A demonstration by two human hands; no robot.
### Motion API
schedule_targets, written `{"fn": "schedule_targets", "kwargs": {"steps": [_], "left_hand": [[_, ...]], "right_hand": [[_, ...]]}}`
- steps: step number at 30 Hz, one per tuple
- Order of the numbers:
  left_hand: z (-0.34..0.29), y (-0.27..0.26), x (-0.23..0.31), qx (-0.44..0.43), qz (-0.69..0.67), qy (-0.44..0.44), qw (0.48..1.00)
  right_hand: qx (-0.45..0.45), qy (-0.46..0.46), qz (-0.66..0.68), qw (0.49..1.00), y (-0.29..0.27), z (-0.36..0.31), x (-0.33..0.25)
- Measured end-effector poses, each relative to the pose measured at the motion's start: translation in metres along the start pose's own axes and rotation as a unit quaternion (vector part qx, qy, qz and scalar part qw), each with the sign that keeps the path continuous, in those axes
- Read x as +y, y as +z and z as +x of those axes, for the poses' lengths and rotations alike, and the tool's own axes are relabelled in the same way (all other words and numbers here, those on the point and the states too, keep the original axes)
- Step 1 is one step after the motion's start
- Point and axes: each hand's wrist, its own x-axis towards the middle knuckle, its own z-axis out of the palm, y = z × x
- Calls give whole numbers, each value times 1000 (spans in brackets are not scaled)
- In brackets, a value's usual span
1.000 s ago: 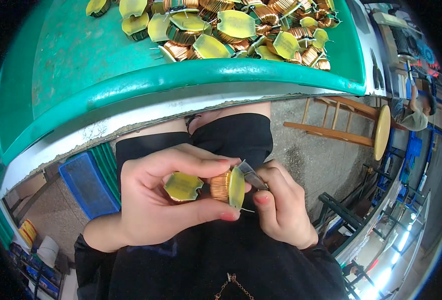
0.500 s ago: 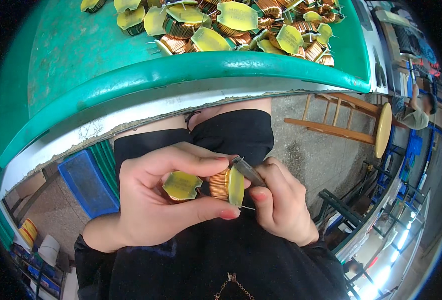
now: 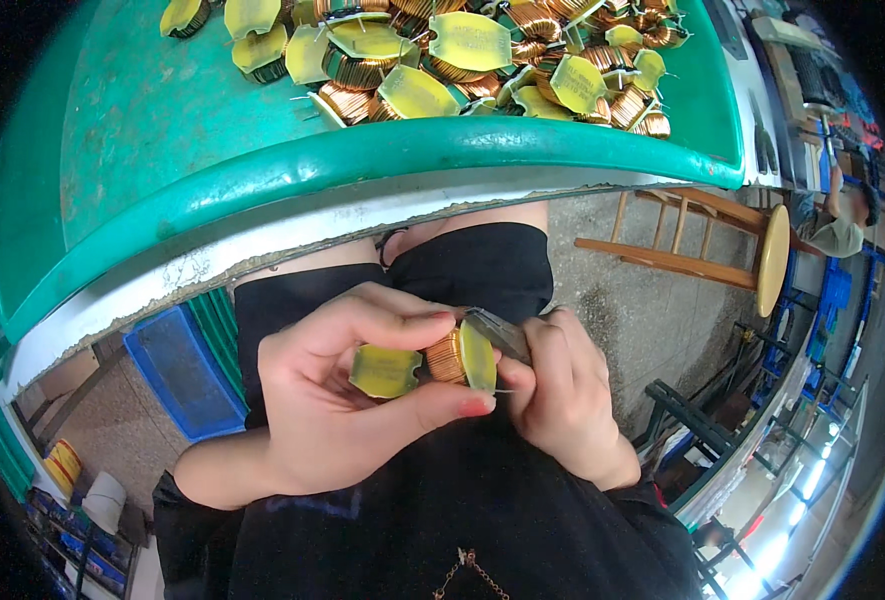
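Observation:
Between the thumb and fingers of my left hand (image 3: 307, 405) is a copper-wound coil (image 3: 446, 360) with a yellow-green end plate (image 3: 477, 355). A second coil (image 3: 384, 371), showing its yellow-green plate, sits deeper in the same hand. My right hand (image 3: 574, 415) is closed around a flat grey metal tool (image 3: 494, 334); its exact kind is unclear. The tool's far end lies at the upper edge of the end plate, close to my left fingertips. A thin wire lead sticks out low on the plate, near my right thumb.
A green tray (image 3: 362, 155) on the table ahead holds a pile of similar coils (image 3: 470, 42). Under the table at left is a blue bin (image 3: 177, 370). A wooden stool (image 3: 770, 260) lies sideways in the view at right, with another person (image 3: 840, 225) beyond it.
The held coil has turned slightly, so more of its end plate's face shows. My left hand has shifted a little to the right, and the tool overlaps the plate's upper edge more.

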Motion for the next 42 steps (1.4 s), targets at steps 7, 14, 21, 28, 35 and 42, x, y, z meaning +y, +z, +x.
{"fn": "schedule_targets", "kwargs": {"steps": [7, 14, 21, 28, 35, 42], "left_hand": [[4, -4, -7, -7, -40, -7, 999], [7, -3, 10, -39, -215, -99, 971], [9, -9, 7, -45, -295, -186, 936], [10, -12, 6, -61, -318, -224, 919], [11, -11, 2, -60, -298, -235, 923], [10, -5, 2, -30, -272, -216, 937]], "right_hand": [[13, 14, 1, 1000, 1, 2, 3], [22, 137, 238, 961, -18, -3, 8], [-1, 46, 142, 989, -8, 2, 16], [-4, -22, 92, 996, -6, 8, 15], [-4, -35, 80, 996, -6, 15, 11], [-9, -50, 43, 998, -5, 14, 14]]}}
